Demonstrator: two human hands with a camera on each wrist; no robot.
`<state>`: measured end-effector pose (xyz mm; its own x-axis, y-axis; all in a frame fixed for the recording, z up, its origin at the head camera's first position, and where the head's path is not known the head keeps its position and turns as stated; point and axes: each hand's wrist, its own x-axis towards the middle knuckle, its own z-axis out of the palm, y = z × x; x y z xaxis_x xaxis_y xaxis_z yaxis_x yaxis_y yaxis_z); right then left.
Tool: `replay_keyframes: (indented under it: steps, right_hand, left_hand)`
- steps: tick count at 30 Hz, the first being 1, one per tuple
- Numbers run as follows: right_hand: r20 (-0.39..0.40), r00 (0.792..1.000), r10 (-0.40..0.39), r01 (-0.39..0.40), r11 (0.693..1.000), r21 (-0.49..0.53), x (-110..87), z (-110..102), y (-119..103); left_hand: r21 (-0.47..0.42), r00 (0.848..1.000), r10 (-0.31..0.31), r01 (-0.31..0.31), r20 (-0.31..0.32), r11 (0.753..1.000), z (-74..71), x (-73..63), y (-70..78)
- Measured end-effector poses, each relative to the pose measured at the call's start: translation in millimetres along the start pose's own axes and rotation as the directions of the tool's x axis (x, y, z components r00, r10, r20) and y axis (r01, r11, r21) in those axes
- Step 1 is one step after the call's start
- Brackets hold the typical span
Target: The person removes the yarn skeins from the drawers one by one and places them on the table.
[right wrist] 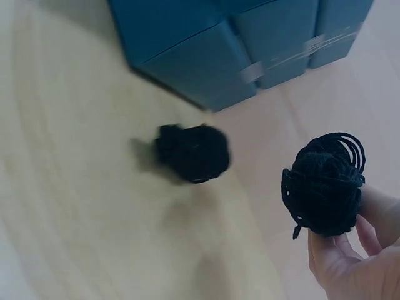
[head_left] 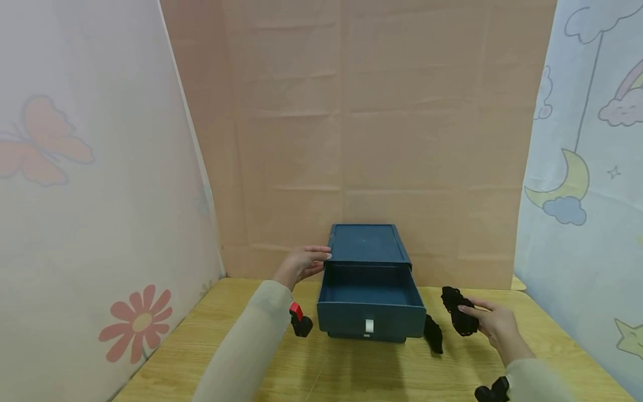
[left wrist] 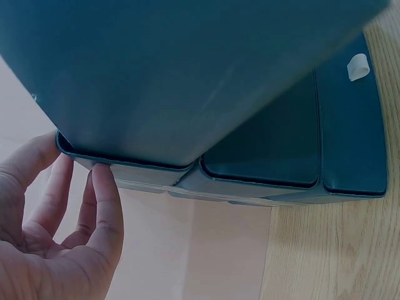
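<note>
while the left hand (head_left: 303,263) rests its fingertips on the left edge of the blue cabinet (head_left: 369,243), at 10 o'clock from the pulled-out drawer (head_left: 346,319), its fingers are relaxed and grasp nothing. the right hand (head_left: 497,326) pinches a black yarn bundle (right wrist: 322,187) between thumb and fingers, above the table at about 3 o'clock from the drawer, with a few strands looping loose at one end.

a 2nd black bundle (head_left: 433,335) lies on the wooden table (head_left: 326,374) at 4 o'clock, just beside the cabinet, partly behind the drawer's front corner in the head view. that bundle and the drawer's right wall stand between the held yarn and the drawer's inside. the drawer's front, with a white tab (head_left: 369,325), juts out toward 6 o'clock.

at 12 o'clock a creased tan backdrop (head_left: 427,139) rises behind the cabinet. a printed red flower (head_left: 141,322) sits on the side panel at 9 o'clock, and a yellow moon (head_left: 577,178) at 2 o'clock on the opposite panel.
</note>
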<state>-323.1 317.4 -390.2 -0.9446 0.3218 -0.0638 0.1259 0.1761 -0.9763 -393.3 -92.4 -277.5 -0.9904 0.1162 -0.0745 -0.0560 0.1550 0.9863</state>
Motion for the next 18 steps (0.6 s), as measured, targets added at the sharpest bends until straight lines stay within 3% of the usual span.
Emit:
replay_keyframes:
  steps: [5,18]
  right_hand:
    - [0.014,0.999,0.032,-0.032,0.999,0.027,0.6,9.1,19.6]
    - [-0.008,0.998,0.063,-0.063,0.997,-0.033,6.7,16.5,45.1]
  left_hand:
    - [0.001,1.0,0.006,-0.006,-0.001,1.0,0.0,0.8,-1.0]
    - [0.002,1.0,0.011,-0.011,-0.009,1.0,0.4,-0.5,-0.7]
